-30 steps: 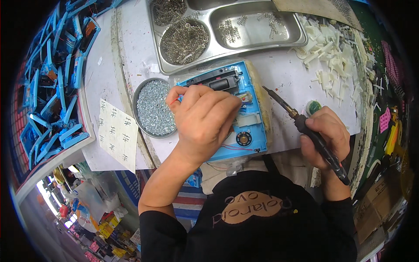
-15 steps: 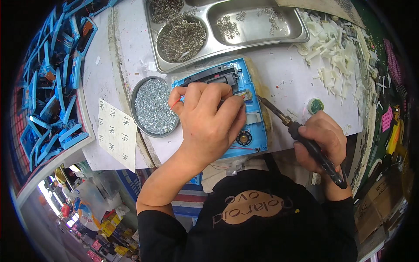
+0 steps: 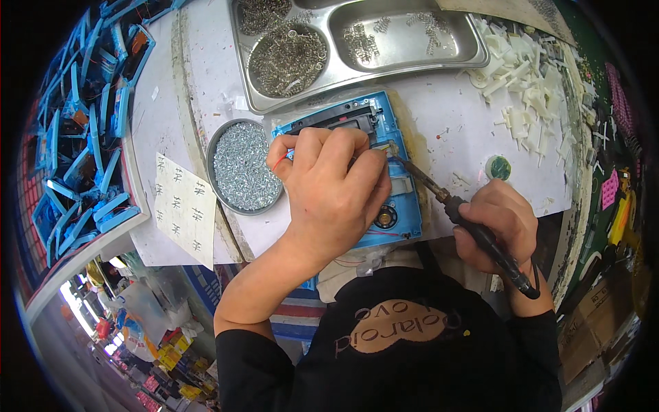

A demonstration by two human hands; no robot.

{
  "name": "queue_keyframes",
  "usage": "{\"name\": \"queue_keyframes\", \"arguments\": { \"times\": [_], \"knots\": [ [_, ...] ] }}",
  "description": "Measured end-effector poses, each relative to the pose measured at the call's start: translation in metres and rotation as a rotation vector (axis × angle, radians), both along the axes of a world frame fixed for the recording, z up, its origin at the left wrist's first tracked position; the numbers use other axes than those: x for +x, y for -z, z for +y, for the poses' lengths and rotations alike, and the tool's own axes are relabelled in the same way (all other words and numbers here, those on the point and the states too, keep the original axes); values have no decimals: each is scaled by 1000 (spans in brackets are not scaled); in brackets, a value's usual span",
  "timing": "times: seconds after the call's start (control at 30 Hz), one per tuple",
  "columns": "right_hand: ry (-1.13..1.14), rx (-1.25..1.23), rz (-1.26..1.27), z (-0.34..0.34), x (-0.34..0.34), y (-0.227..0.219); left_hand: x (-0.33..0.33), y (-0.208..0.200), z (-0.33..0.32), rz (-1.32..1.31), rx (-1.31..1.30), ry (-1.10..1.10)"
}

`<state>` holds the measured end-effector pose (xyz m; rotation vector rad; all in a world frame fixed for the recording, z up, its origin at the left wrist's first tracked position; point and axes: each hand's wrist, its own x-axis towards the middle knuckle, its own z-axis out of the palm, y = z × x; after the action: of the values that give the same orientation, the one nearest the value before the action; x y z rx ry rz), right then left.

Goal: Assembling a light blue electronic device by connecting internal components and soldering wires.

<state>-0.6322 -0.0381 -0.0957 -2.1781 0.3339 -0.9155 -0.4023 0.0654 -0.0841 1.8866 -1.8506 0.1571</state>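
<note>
A blue plastic casing (image 3: 409, 221) with black parts and a small round black piece (image 3: 386, 218) lies in front of me. Over its left side is my left hand (image 3: 333, 189), fingers curled and closed. A thin red wire (image 3: 279, 163) shows at its fingertips; the rest of what it pinches is hidden behind the hand. My right hand (image 3: 502, 223) is wrapped round the black handle of a soldering iron (image 3: 480, 230). The iron's tip reaches the casing's upper right part, by a small pale piece at my left fingers; whether they touch I cannot tell.
Left of the casing stands a round dish of small screws (image 3: 246, 165). Behind is a metal tray (image 3: 401, 65) with springs. White plastic parts (image 3: 525, 89) are heaped at the right, near a small green-filled pot (image 3: 498, 167). Many blue casings (image 3: 75, 158) are piled far left, beside a paper sheet (image 3: 182, 209).
My right hand has moved slightly left and up, bringing the soldering iron's tip from the casing's right edge in over the casing. My left hand has barely shifted.
</note>
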Motion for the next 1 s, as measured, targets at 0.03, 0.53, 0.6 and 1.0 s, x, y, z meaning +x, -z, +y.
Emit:
{"name": "queue_keyframes", "arguments": {
  "times": [0.03, 0.53, 0.6, 1.0],
  "knots": [
    [1, -2, -1, 0, 0, 1, 0, -1, 0, -1, 5, -1],
    [10, 162, 63, -8, -11, -29, -2, -4, -1, -19, 31, -9],
    [28, 182, 32, -9, -18, -28, -2, -3, 0, -23, 31, -12],
    [85, 112, -10, -10, -29, -28, -4, -6, -1, -20, 24, -27]
  ]
}}
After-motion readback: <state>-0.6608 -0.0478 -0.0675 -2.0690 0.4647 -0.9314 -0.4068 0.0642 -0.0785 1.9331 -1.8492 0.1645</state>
